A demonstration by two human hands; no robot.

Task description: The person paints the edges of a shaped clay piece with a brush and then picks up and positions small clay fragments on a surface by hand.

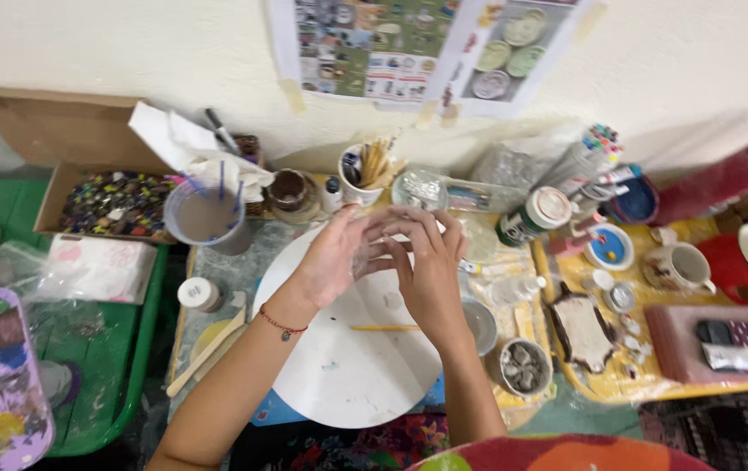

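Both hands meet above the round white board point(339, 366): left hand point(335, 257) open-palmed, right hand point(431, 270) with fingers curled against it; whether they pinch anything I cannot tell. A yellow pencil point(384, 328) lies on the board below them. An elbow swing could tip the grey water cup point(207, 218) behind the board, which holds brushes. The mug point(365, 179) beyond the board holds wooden sticks.

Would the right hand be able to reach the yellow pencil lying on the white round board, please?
Probably yes: the pencil lies bare on the board, just below the right hand, with nothing over it.
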